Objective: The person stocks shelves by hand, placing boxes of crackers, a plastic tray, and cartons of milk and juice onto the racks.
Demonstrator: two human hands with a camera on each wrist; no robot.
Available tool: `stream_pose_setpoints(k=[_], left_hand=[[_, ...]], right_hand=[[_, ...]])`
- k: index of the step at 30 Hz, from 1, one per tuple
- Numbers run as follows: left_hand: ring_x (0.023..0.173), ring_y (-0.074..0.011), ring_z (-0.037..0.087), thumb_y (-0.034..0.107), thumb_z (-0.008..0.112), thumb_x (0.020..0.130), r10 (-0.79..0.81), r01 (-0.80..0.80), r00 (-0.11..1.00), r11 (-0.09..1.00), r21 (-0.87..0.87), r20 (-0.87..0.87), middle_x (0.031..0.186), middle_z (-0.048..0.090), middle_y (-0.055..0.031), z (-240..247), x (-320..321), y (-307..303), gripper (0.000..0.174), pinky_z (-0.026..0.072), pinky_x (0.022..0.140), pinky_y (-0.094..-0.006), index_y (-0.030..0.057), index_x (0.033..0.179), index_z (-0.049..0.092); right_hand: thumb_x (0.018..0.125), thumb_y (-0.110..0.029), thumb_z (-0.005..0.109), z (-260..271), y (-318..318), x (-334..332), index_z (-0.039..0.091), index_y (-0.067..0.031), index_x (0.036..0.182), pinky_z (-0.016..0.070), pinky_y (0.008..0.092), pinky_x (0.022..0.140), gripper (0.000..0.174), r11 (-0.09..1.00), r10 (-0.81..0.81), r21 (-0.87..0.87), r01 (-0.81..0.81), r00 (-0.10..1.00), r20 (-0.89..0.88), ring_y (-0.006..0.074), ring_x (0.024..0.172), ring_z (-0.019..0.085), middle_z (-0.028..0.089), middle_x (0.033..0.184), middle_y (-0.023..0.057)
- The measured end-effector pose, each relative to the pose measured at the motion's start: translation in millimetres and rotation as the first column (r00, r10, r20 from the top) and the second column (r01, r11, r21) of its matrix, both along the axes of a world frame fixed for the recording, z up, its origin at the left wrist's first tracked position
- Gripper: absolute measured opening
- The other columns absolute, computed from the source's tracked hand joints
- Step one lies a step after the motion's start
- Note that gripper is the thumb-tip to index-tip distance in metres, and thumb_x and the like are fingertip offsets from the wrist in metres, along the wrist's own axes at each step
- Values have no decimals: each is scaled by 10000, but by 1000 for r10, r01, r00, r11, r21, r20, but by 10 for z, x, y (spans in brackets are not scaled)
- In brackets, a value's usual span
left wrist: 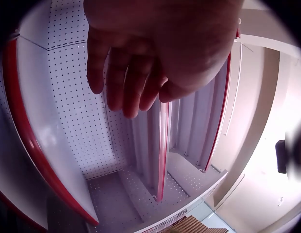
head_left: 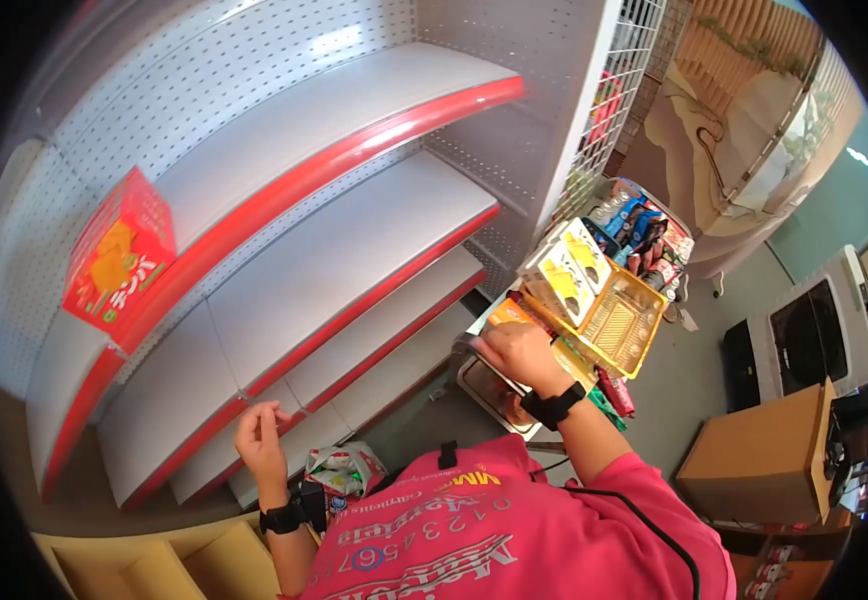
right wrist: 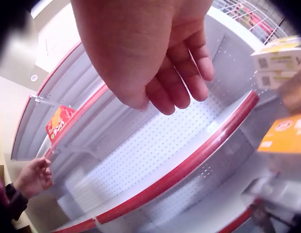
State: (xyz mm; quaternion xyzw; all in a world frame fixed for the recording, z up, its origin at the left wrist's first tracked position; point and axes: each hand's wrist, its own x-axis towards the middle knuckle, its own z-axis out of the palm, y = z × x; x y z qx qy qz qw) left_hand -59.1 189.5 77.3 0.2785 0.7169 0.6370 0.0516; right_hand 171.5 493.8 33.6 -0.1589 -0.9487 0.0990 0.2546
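Note:
My left hand (head_left: 262,447) hangs in front of the lower shelves, its fingers loosely bent around nothing. In the left wrist view that hand (left wrist: 155,53) is empty, fingers relaxed. Beside the loaded surface at the right, my right hand (head_left: 526,357) is just in front of an orange box (head_left: 507,312). The right wrist view shows this hand (right wrist: 140,53) holding nothing, fingers slightly bent, with the orange box (right wrist: 286,135) off to its side. A red box with an orange picture (head_left: 114,258) stands at the left end of the upper shelf (head_left: 334,105).
Yellow-and-white cartons (head_left: 566,275) and a yellow basket (head_left: 626,325) stand right of the shelving, with dark and colourful packets (head_left: 644,228) behind. A bag of packets (head_left: 344,470) is low between the arms. A brown cabinet (head_left: 754,455) is at the right.

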Motion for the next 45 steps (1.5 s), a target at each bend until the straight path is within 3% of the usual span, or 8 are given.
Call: stream_pose_setpoints(k=[7,9,14,16,25,34,41,45], left_hand=[[707,-116,580,75,516,887,-111,119,990,990,-80,88,758,615,-62,-53,562,762,134,455,663,-234,-25,907,603],[700,-116,586,64,539,868,-134,140,989,983,-115,60,755,621,-66,-16,746,971,122,456,655,-233,-27,897,614],[672,-121,594,59,553,850,-100,99,995,976,-195,7,725,626,-70,-24,1133,1202,108,464,634,-243,-23,867,622],[677,-131,604,59,556,848,-113,104,993,971,-216,-29,724,633,-78,-34,1271,1183,107,467,638,-248,-24,869,619],[666,-114,596,78,552,857,74,-65,997,966,-248,30,725,634,-67,-147,1567,782,124,455,626,-230,-23,857,625],[668,-108,589,80,553,858,85,-74,995,976,-205,45,708,622,-57,-81,1649,799,134,454,624,-226,-36,857,620],[663,-115,601,73,553,857,27,-21,999,978,-209,28,716,630,-67,3,1693,1013,123,461,612,-231,-30,856,620],[662,-114,600,72,554,857,-8,7,1000,984,-178,-5,720,631,-68,-3,1676,1045,119,462,616,-231,-27,859,621]], right_hand=[[735,-135,621,-167,984,881,588,-49,781,474,389,631,104,933,-343,-87,349,936,78,296,750,576,576,764,119],[692,-18,589,-190,1273,961,586,-60,993,460,385,780,304,910,-410,-102,403,910,-65,329,921,549,582,969,149],[648,69,505,-147,1964,575,552,-52,1081,420,391,877,452,994,-95,-62,94,996,0,333,1033,504,551,1079,150],[704,-3,533,-200,2096,394,538,-132,1146,318,498,969,461,1000,5,-2,-5,949,314,318,1184,410,507,1201,91],[742,-88,518,-82,2177,42,587,-204,1109,310,466,959,390,988,127,-29,-152,692,711,275,1066,479,564,1097,50],[759,-161,555,-58,2103,197,587,-186,1100,322,472,944,343,964,53,187,-187,830,555,283,1102,452,557,1090,74],[757,-162,555,-244,2105,152,573,-197,1130,351,447,883,375,980,135,53,-193,834,534,275,1107,458,582,1074,39],[749,-168,569,-129,2053,98,538,-208,1164,333,458,918,418,967,97,92,-238,676,731,267,1130,449,586,1071,23]])
